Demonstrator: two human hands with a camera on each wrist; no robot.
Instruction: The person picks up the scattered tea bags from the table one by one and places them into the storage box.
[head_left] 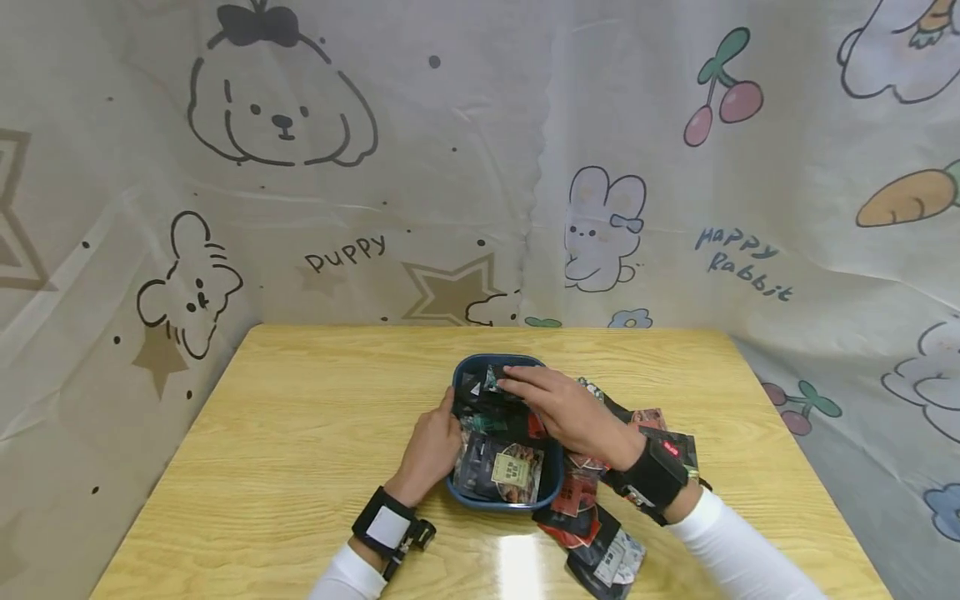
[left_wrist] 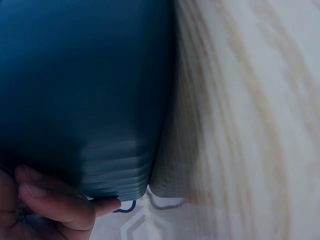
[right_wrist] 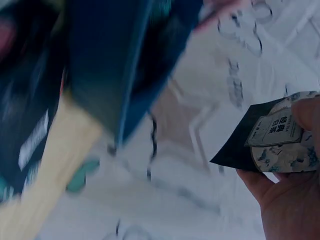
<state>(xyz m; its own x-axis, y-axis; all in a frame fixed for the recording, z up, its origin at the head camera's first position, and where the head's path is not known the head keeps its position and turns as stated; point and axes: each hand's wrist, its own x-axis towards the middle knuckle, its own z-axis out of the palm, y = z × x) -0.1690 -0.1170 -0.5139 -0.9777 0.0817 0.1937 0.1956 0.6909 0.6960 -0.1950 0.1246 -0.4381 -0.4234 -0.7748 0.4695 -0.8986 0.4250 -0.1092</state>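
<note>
The right hand [head_left: 566, 412] pinches a flat, dark packet with a pale floral print [right_wrist: 280, 134] between thumb and fingers, over the open blue plastic bin [head_left: 555, 475]. The left hand [head_left: 433, 446] touches the bin's outer left side; whether it grips cannot be told. Dark printed packets [head_left: 487, 467] lie inside; a loose row of black-and-red packets [head_left: 577, 496] lies just right on the yellow wood-grain table [head_left: 315, 417].

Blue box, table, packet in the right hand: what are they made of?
Blue box: probably plastic, satiny; its wall is plain and smooth. Table: wood or a wood-print top, shiny; it shows grain and a bright glare. Packet: maybe coated paper or plastic film, fairly matt; it looks thin and printed.
</note>
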